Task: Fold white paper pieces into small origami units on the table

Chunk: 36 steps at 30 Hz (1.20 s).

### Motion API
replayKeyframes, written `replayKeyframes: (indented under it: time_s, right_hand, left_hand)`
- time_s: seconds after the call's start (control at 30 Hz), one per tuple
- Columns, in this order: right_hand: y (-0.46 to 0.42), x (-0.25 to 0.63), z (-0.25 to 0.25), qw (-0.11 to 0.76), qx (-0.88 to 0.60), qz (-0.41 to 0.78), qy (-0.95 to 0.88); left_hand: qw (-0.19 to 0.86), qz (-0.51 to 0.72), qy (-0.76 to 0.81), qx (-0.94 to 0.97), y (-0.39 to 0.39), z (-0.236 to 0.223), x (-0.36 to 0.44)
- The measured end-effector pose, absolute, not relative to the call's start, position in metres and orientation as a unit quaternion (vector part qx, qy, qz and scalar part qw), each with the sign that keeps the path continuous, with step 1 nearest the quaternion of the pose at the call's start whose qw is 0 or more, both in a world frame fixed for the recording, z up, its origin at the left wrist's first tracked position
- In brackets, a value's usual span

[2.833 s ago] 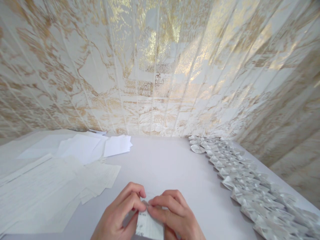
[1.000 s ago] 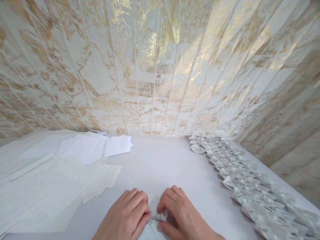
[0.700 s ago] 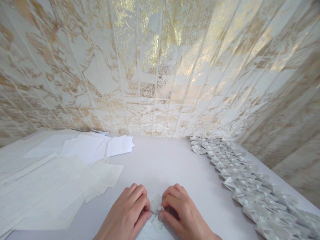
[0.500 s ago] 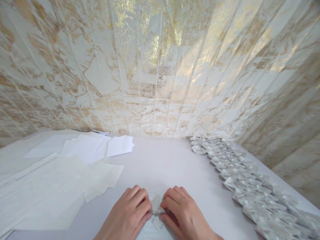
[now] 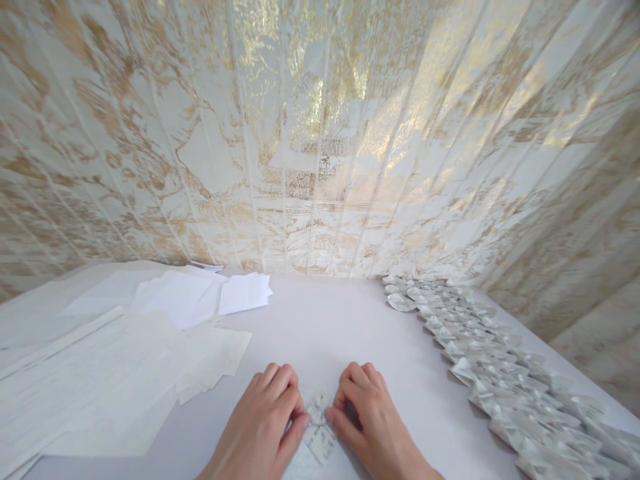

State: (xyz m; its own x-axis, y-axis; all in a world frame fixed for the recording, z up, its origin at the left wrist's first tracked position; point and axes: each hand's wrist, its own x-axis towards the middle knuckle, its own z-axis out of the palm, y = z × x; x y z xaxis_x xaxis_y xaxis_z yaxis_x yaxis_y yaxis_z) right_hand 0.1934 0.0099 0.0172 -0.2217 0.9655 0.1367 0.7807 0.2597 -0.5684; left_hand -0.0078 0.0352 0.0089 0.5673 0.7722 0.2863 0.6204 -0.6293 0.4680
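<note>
A small piece of folded printed paper (image 5: 321,437) lies between my hands at the near middle of the table, its visible part diamond-shaped with creases and dark marks. My left hand (image 5: 265,420) is at its left side, fingers curled and thumb against the paper's edge. On the opposite side, my right hand (image 5: 369,417) has its fingers curled and its thumb at the right edge. Both hands look closed in a pinch; the paper's outer parts are hidden beneath the fingers.
Printed paper sheets (image 5: 100,387) spread over the left of the white table (image 5: 325,320). Behind them lie white blank-looking sheets (image 5: 173,297) and a small white stack (image 5: 244,293). Long rows of folded paper pieces (image 5: 505,373) line the right side. A gold-patterned curtain (image 5: 310,167) hangs behind.
My hands have moved slightly apart. More of the folded paper shows between them, now as a flatter diamond with its printed marks visible. The whole view has shifted a little.
</note>
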Motion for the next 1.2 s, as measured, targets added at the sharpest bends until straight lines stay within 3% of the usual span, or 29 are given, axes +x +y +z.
replayKeyframes:
  time_s: [0.4, 0.63, 0.87, 1.2]
  right_hand:
    - [0.014, 0.186, 0.019, 0.202, -0.603, 0.140, -0.759]
    - [0.014, 0.187, 0.015, 0.230, -0.598, 0.184, -0.745]
    - [0.016, 0.202, 0.024, 0.238, -0.574, 0.280, -0.732]
    - [0.015, 0.206, 0.019, 0.255, -0.515, 0.324, -0.752]
  left_hand:
    - [0.137, 0.224, 0.423, 0.867, 0.038, 0.008, -0.001]
    - [0.176, 0.298, 0.400, 0.849, 0.036, 0.004, -0.001]
    - [0.138, 0.285, 0.308, 0.897, 0.045, -0.007, -0.008]
    - [0.301, 0.328, 0.308, 0.841, 0.039, 0.009, -0.013]
